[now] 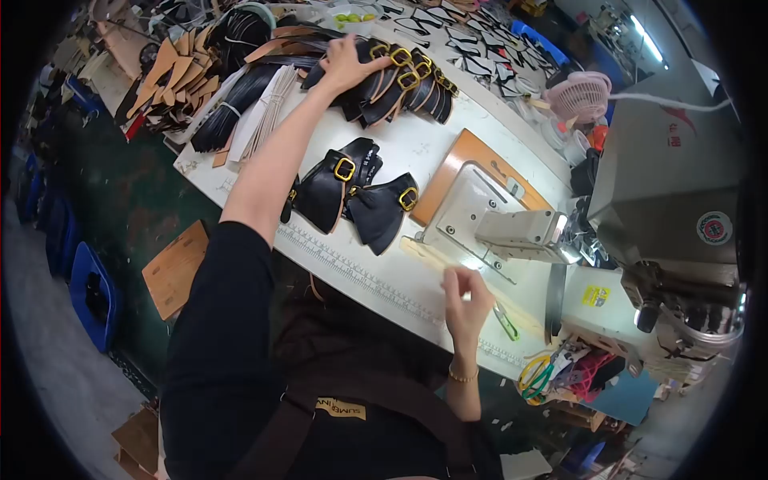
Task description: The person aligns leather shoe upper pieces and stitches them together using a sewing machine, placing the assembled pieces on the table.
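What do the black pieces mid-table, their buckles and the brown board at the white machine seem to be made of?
Black pieces: probably leather or imitation leather, smooth with a soft sheen.
Buckles: likely gold-coloured metal, from their shine; coated plastic is possible.
Brown board: perhaps varnished wood or laminate, given its warm colour.

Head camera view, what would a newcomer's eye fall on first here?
Probably the black pieces with gold-coloured buckles, heaped at the top middle of the view with the left hand on the heap, and a smaller group nearer the wearer on the white table. Next, likely the bulky machine along the right side, and the pink fan at upper right.
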A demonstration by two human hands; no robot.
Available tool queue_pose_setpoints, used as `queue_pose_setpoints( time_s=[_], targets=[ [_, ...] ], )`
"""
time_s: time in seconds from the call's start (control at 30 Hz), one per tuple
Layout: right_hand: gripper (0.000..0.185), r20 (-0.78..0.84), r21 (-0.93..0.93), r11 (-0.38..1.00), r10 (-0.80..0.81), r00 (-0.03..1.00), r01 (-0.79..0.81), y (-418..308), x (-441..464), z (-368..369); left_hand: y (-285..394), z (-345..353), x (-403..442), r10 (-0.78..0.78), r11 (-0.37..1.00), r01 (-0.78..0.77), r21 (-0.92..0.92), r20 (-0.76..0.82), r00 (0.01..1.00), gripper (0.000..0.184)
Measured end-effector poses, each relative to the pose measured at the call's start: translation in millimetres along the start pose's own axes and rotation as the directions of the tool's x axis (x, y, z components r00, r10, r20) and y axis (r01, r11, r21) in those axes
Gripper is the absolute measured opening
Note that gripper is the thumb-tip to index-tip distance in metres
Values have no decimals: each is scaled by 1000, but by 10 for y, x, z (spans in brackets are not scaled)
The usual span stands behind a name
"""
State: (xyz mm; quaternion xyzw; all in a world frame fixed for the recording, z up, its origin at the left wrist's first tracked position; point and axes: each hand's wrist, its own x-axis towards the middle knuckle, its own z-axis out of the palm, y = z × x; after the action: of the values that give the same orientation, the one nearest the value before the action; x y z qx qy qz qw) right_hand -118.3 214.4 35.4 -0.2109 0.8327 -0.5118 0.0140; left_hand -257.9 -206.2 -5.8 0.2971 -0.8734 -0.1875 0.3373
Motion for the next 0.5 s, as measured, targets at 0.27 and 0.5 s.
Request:
queue_pose_setpoints(
  time_s=[0.27, 0.5],
  targets=[
    [60, 271, -347, 728, -526, 806, 592, -73, 912, 780, 186, -972, -505, 333, 941, -337, -26, -100, 938, 56],
    [27, 263, -363, 769, -458, 849, 527, 64, 853, 856, 222, -1489, -2247, -4, 914, -173, 366, 435, 900, 60]
  ],
)
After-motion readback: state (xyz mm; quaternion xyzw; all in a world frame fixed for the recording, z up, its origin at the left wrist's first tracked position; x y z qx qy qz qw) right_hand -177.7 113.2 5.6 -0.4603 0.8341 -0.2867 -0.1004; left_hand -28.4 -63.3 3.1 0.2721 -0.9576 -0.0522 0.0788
